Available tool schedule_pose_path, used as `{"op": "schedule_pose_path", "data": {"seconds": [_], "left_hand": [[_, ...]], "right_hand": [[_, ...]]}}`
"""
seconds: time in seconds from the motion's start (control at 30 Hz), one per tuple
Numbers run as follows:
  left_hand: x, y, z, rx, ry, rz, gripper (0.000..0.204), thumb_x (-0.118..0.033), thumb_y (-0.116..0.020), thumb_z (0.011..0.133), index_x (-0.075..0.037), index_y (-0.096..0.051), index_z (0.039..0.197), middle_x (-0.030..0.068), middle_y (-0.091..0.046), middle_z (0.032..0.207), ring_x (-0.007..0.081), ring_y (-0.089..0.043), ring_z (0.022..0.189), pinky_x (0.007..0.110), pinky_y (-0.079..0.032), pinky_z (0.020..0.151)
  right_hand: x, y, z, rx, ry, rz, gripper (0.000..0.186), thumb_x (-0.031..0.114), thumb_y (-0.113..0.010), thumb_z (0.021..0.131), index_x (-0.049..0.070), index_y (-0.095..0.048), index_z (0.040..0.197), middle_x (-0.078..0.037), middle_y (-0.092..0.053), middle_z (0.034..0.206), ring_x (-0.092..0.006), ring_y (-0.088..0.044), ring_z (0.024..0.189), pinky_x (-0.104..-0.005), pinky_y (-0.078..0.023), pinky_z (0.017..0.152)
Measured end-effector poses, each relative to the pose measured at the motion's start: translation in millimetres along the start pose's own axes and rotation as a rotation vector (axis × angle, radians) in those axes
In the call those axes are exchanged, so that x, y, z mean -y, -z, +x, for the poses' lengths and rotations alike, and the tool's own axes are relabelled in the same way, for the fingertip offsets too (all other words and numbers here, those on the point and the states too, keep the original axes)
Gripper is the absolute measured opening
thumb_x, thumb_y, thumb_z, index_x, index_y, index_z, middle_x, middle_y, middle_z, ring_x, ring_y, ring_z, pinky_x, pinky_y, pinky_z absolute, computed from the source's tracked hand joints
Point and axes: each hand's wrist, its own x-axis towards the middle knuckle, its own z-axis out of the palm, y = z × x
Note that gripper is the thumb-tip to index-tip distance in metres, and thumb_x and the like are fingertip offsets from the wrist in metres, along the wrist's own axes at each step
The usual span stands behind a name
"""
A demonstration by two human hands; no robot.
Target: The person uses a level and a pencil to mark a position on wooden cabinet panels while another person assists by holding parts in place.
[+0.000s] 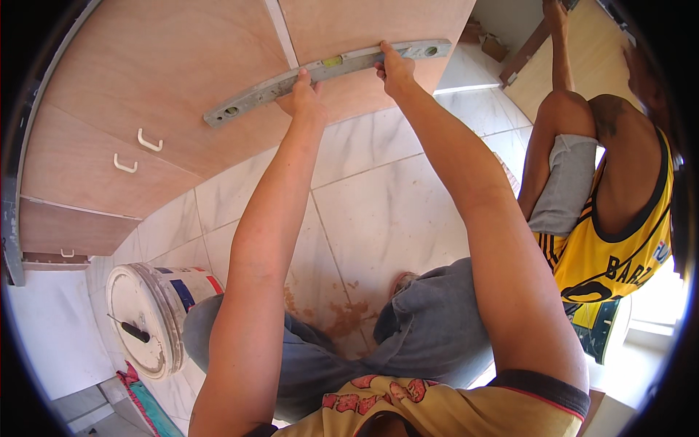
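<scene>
A long grey spirit level (273,89) lies against the bare plywood cabinet front (167,65), slanting up from left to right. Its yellow-green vial shows near the middle, with a round vial toward each end. My left hand (303,98) grips the lower edge left of the middle vial, thumb up over the face. Right of that vial, my right hand (395,69) holds the level with thumb on top and fingers curled beneath. A pale vertical strip (282,33) between two panels runs down to the level.
White handles (150,140) stick out from the cabinet at left. A lidded white bucket (142,320) stands by my left knee, a black-handled screwdriver (135,332) on its lid. At right, a person in a yellow jersey (619,233) crouches by a pale board (575,73). Brown dust marks the tiled floor (393,197).
</scene>
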Motion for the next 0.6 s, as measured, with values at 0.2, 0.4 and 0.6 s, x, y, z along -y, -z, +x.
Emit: {"op": "schedule_pose_path", "data": {"seconds": [0.2, 0.4, 0.6], "left_hand": [[1.3, 0.0, -0.2, -0.011, -0.002, -0.009, 0.073, 0.009, -0.063, 0.089, -0.018, -0.025, 0.146, 0.0113, -0.049, 0.136, 0.0287, -0.058, 0.118, 0.05, -0.055, 0.098], [1.4, -0.3, -0.1, 0.008, 0.0, -0.011, 0.08, 0.009, -0.063, 0.088, -0.022, -0.022, 0.149, 0.0106, -0.048, 0.138, 0.028, -0.057, 0.119, 0.051, -0.053, 0.1], [7.3, -0.5, 1.8, -0.029, -0.011, 0.03, 0.075, 0.006, -0.065, 0.089, -0.019, -0.025, 0.147, 0.0099, -0.05, 0.135, 0.0266, -0.059, 0.115, 0.045, -0.056, 0.094]], "right_hand": [[-1.5, 0.6, -0.9, 0.003, -0.01, 0.034, 0.04, 0.027, -0.075, 0.086, -0.007, -0.058, 0.099, -0.012, -0.06, 0.082, -0.0183, -0.055, 0.058, -0.0307, -0.039, 0.044], [-1.7, -0.8, 3.4, -0.032, -0.005, 0.019, 0.039, 0.026, -0.076, 0.086, -0.006, -0.057, 0.097, -0.012, -0.059, 0.08, -0.0174, -0.053, 0.057, -0.0303, -0.039, 0.044], [-6.0, 3.3, 8.1, 0.006, -0.01, 0.045, 0.04, 0.027, -0.077, 0.085, -0.006, -0.057, 0.099, -0.011, -0.06, 0.082, -0.0176, -0.055, 0.059, -0.03, -0.041, 0.045]]}}
